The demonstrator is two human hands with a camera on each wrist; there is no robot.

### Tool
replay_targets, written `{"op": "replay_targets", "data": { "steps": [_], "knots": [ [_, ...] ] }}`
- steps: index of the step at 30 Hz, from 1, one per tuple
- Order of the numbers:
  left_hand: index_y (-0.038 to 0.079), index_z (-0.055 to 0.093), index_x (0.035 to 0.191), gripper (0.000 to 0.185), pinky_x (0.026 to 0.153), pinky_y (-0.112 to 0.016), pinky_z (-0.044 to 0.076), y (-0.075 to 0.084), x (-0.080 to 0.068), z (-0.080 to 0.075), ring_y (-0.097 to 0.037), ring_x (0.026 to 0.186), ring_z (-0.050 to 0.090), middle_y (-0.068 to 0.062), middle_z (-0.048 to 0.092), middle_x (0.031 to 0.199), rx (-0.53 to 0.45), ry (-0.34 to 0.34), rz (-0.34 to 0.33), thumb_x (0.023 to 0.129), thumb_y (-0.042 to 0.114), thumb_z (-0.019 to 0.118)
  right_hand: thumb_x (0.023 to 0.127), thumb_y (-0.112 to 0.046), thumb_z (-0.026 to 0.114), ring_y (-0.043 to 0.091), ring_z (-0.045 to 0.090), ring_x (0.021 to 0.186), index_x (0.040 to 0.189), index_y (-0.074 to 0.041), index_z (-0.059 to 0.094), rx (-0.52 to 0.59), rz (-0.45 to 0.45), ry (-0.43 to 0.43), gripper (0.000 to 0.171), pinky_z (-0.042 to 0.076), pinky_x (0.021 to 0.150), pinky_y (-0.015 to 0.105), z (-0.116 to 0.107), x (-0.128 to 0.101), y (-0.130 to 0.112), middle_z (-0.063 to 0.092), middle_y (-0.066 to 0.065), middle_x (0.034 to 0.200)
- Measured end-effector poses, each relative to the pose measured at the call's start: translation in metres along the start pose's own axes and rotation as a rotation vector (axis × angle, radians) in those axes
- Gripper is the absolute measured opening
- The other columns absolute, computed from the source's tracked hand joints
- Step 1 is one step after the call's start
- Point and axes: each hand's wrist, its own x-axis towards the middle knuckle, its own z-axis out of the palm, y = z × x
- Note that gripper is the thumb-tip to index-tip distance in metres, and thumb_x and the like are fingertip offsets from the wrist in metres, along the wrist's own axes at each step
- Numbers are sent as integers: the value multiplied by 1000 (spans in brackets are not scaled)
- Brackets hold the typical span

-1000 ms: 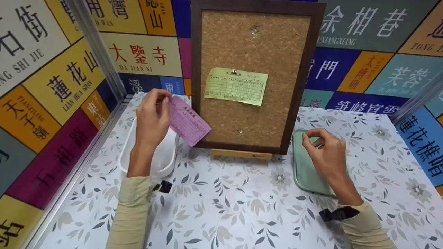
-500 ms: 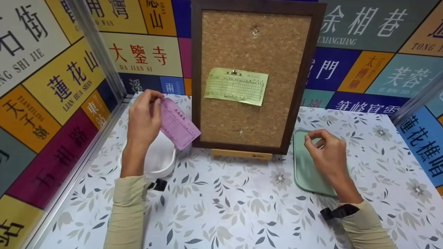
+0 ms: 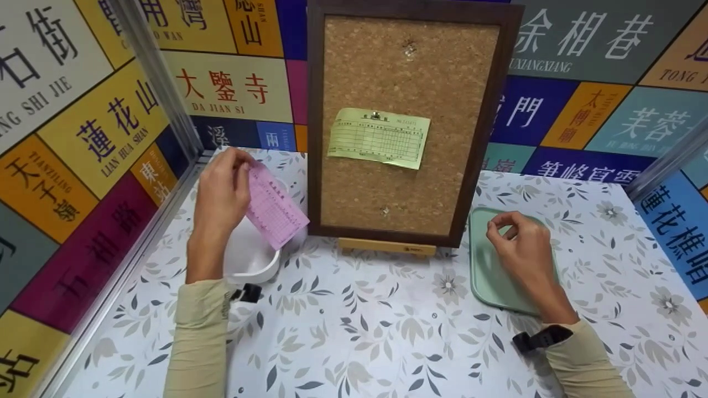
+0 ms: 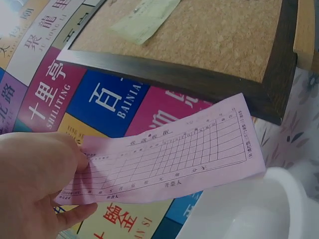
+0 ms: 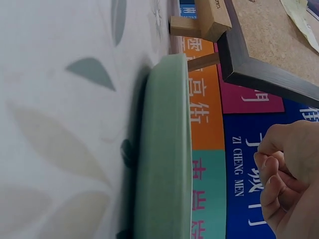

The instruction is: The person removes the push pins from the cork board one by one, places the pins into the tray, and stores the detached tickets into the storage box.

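Observation:
My left hand (image 3: pixel 222 188) pinches a pink receipt slip (image 3: pixel 276 213) by its upper left end, above the white container (image 3: pixel 271 272). The printed grid of this receipt (image 4: pixel 174 154) faces up in the left wrist view. My right hand (image 3: pixel 522 249) is held over the green tray (image 3: pixel 487 282), thumb and index fingertips together. In the right wrist view the fingers of that hand (image 5: pixel 289 169) are curled in, and nothing shows between them. A yellow-green receipt (image 3: pixel 379 138) hangs on the framed cork board (image 3: pixel 409 193), fixed by a pin at its top edge.
Behind both hands, the board leans on a small wooden stand (image 3: pixel 387 246). Two clear pins show in the cork, one high (image 3: pixel 409 50) and one low (image 3: pixel 385 211). Walls with printed signs close off the left, back and right of the leaf-patterned table (image 3: pixel 354 331).
My left hand has drawn left and slightly down with the pink receipt, away from the board's frame and over the white container. My right hand has barely moved.

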Motion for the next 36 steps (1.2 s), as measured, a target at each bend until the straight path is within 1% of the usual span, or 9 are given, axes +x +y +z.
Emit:
{"op": "replay_targets", "data": {
  "steps": [4,9,13,16,20,24,30,32,36],
  "knots": [
    [13,66,127,20,101,-45,55,-8,0,-2,-28,110,61,-11,68,125,57,-32,-34,114,14,51,92,-13,77,3,57,59,89,-10,78,-8,9,-26,4,37,56,14,3,-1,4,78,3,80],
    [12,67,125,19,104,-48,53,-15,0,-6,-30,111,61,-11,69,125,69,-70,-49,113,12,52,92,-15,79,5,56,58,91,-7,78,-18,29,-69,8,37,55,15,3,-3,7,78,4,80],
    [12,68,124,18,111,-51,51,-21,0,-11,-32,114,61,-12,70,127,67,-99,-56,112,11,54,91,-17,80,4,54,58,92,-6,78,-37,53,-122,11,37,54,17,2,-3,9,78,4,81],
    [13,69,126,20,116,-53,48,-24,0,-15,-33,118,59,-12,69,131,67,-133,-75,112,11,55,89,-16,80,5,55,58,93,-7,78,-48,69,-165,10,38,53,20,1,-3,10,78,3,82],
    [12,69,129,22,120,-55,45,-28,-1,-20,-34,122,58,-12,69,134,70,-162,-90,112,11,56,87,-13,80,7,56,59,92,-9,79,-57,86,-211,7,40,54,21,1,-3,13,78,2,82],
    [11,71,127,21,118,-56,46,-31,-1,-23,-35,122,60,-13,71,133,75,-161,-92,111,10,57,86,-10,79,6,58,61,90,-11,79,-58,91,-245,4,41,57,20,1,-3,15,78,3,81],
    [8,74,121,19,112,-57,48,-37,-2,-24,-38,119,64,-17,74,126,101,-146,-55,108,5,59,84,-7,77,1,58,62,88,-11,79,-48,84,-287,6,42,60,17,0,-3,17,78,4,80],
    [8,75,120,19,111,-58,48,-38,-2,-24,-40,118,64,-18,74,126,117,-165,-57,108,4,60,83,-7,77,1,59,63,87,-11,79,-51,84,-300,6,42,61,16,0,-3,17,78,4,79],
    [8,74,120,20,110,-59,48,-41,-3,-21,-40,115,62,-20,73,127,121,-238,-74,108,3,59,82,-7,77,4,61,67,87,-11,80,-63,91,-322,7,43,63,17,-1,-2,19,78,4,79]
  ]
}}
